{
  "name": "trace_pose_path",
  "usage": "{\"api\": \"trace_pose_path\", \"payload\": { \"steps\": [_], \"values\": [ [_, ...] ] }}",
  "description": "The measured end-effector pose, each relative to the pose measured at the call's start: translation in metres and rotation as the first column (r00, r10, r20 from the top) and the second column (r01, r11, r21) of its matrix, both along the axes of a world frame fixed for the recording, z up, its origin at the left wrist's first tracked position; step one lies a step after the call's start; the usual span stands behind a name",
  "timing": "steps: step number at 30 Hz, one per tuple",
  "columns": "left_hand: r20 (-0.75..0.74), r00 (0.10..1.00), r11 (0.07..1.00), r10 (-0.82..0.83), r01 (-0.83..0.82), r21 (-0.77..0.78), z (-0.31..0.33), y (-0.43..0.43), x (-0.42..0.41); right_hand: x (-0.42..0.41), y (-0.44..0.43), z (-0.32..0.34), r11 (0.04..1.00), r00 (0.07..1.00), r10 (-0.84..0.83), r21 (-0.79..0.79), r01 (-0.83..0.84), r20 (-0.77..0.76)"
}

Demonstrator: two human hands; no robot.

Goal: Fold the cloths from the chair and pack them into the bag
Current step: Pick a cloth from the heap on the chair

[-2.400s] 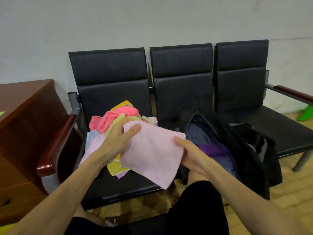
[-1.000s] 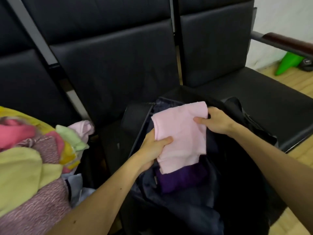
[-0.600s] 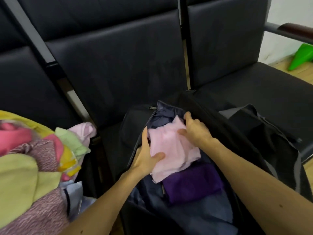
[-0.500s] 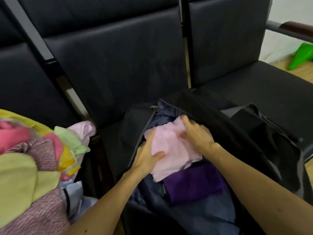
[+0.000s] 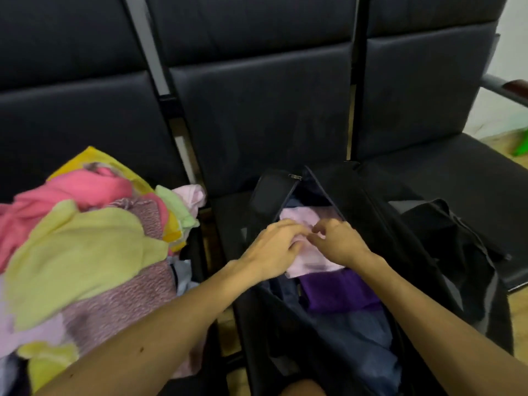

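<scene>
A black bag (image 5: pixel 371 201) lies unzipped on the middle chair seat. Inside it a folded pale pink cloth (image 5: pixel 300 217) rests on top of a purple cloth (image 5: pixel 337 292) and dark blue fabric. Both my hands are inside the bag's opening, on the pink cloth. My left hand (image 5: pixel 274 250) has its fingers curled onto the cloth's middle, and my right hand (image 5: pixel 337 244) pinches the cloth right beside it, fingertips nearly meeting. A heap of unfolded cloths (image 5: pixel 85 247) in pink, yellow-green, yellow and mauve fills the left seat.
The black three-seat bench's backrests (image 5: pixel 257 110) rise behind. The right seat (image 5: pixel 457 172) holds only part of the bag and its straps. A wooden armrest (image 5: pixel 514 88) and a green object (image 5: pixel 521 148) on the floor sit at the far right.
I carried the folded pink cloth from the pile over to the bag and lowered it inside onto the purple cloth. Both hands have since drawn together on its middle.
</scene>
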State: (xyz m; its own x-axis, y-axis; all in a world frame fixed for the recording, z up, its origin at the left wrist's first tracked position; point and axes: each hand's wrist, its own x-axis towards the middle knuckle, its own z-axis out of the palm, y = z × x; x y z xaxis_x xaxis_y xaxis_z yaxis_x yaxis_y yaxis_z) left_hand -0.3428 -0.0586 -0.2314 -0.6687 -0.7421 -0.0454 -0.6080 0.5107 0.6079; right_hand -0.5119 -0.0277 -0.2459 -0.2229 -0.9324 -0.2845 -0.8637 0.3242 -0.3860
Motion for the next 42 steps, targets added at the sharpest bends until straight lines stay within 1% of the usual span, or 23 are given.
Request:
{"api": "trace_pose_path", "payload": {
  "steps": [2,4,6,8,12,14,16,17,19,20,22,25,27,29,31,34,36,39,42],
  "values": [
    [-0.148,0.988,0.996,0.047,-0.057,-0.065,0.022,0.019,0.037,0.029,0.016,0.022,0.990,0.991,-0.040,-0.131,0.056,0.125],
    [-0.206,0.966,0.980,0.154,-0.176,-0.090,0.032,0.035,0.089,0.070,0.031,0.037,0.976,0.976,0.002,-0.213,0.046,0.219],
    [-0.209,0.943,0.954,0.260,-0.284,-0.092,0.035,0.047,0.146,0.114,0.041,0.042,0.972,0.955,0.083,-0.235,-0.015,0.283],
    [-0.183,0.918,0.925,0.353,-0.372,-0.078,0.034,0.055,0.199,0.157,0.047,0.042,0.973,0.929,0.139,-0.222,-0.064,0.343],
    [-0.158,0.839,0.830,0.521,-0.541,-0.135,0.039,0.065,0.287,0.235,0.040,0.037,0.970,0.880,0.197,-0.214,-0.112,0.433],
    [-0.137,0.803,0.783,0.580,-0.596,-0.177,0.043,0.060,0.315,0.266,0.030,0.038,0.969,0.854,0.217,-0.209,-0.130,0.472],
    [-0.092,0.780,0.747,0.619,-0.621,-0.237,0.042,0.049,0.337,0.293,0.019,0.038,0.972,0.855,0.206,-0.203,-0.122,0.475],
    [-0.093,0.767,0.728,0.635,-0.634,-0.261,0.042,0.044,0.343,0.303,0.015,0.039,0.972,0.862,0.199,-0.205,-0.114,0.466],
    [-0.157,0.737,0.690,0.657,-0.673,-0.267,0.041,0.030,0.356,0.325,0.004,0.042,0.960,0.884,0.217,-0.257,-0.115,0.415],
    [-0.189,0.721,0.674,0.667,-0.692,-0.259,0.041,0.024,0.358,0.331,-0.001,0.045,0.947,0.894,0.239,-0.296,-0.128,0.379],
    [-0.189,0.720,0.681,0.668,-0.693,-0.236,0.043,0.012,0.360,0.345,-0.013,0.053,0.921,0.908,0.288,-0.347,-0.176,0.303],
    [-0.081,0.780,0.753,0.620,-0.621,-0.218,0.040,0.001,0.359,0.358,-0.029,0.061,0.929,0.922,0.290,-0.307,-0.207,0.256],
    [-0.041,0.793,0.771,0.608,-0.602,-0.208,0.036,0.000,0.358,0.364,-0.035,0.063,0.944,0.932,0.265,-0.265,-0.198,0.247],
    [-0.105,0.778,0.750,0.620,-0.626,-0.215,0.037,0.000,0.360,0.366,-0.036,0.063,0.948,0.937,0.249,-0.261,-0.184,0.243],
    [-0.238,0.760,0.731,0.605,-0.648,-0.214,0.044,0.000,0.363,0.365,-0.035,0.067,0.945,0.933,0.239,-0.283,-0.161,0.268],
    [-0.438,0.676,0.721,0.592,-0.688,-0.088,0.082,0.004,0.361,0.362,-0.027,0.085,0.942,0.909,0.237,-0.312,-0.128,0.343],
    [-0.501,0.647,0.727,0.575,-0.684,-0.049,0.120,0.006,0.359,0.359,-0.021,0.101,0.926,0.883,0.277,-0.349,-0.141,0.380],
    [-0.540,0.667,0.742,0.514,-0.661,-0.110,0.184,0.017,0.359,0.354,-0.006,0.131,0.891,0.859,0.331,-0.428,-0.149,0.390],
    [-0.595,0.674,0.734,0.437,-0.650,-0.197,0.244,0.032,0.362,0.352,0.011,0.162,0.849,0.842,0.368,-0.511,-0.131,0.395]
  ]
}}
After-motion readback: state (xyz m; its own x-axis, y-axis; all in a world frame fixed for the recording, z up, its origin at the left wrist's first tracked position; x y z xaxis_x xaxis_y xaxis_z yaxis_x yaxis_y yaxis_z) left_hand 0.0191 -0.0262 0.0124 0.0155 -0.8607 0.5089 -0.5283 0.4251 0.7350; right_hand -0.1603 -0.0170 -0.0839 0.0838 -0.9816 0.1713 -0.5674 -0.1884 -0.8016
